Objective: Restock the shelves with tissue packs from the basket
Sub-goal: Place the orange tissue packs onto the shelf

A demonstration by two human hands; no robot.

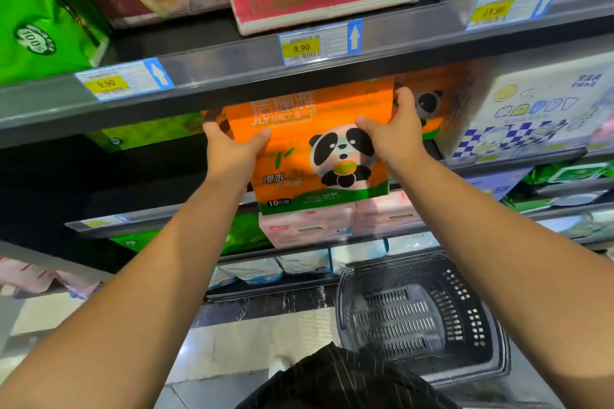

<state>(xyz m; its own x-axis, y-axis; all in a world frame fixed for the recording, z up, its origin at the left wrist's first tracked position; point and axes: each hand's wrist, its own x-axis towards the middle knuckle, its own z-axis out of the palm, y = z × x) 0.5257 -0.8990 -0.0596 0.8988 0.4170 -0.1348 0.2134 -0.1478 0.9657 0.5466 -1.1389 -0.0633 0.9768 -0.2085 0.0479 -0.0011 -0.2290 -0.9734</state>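
Note:
An orange tissue pack (309, 139) with a panda print is held upright at the mouth of the second shelf, its top edge under the shelf rail (232, 76). My left hand (232, 151) grips its left side. My right hand (393, 134) grips its upper right corner. Another orange panda pack (432, 103) stands on the shelf just to the right behind it. The black plastic basket (422, 315) sits on the floor below right, with nothing visible inside.
A green pack (146, 133) lies left on the same shelf, a white checkered pack (531, 116) right. Red and green packs fill the top shelf above price tags (300, 48). Pink packs (305, 226) and blue-white packs sit on lower shelves.

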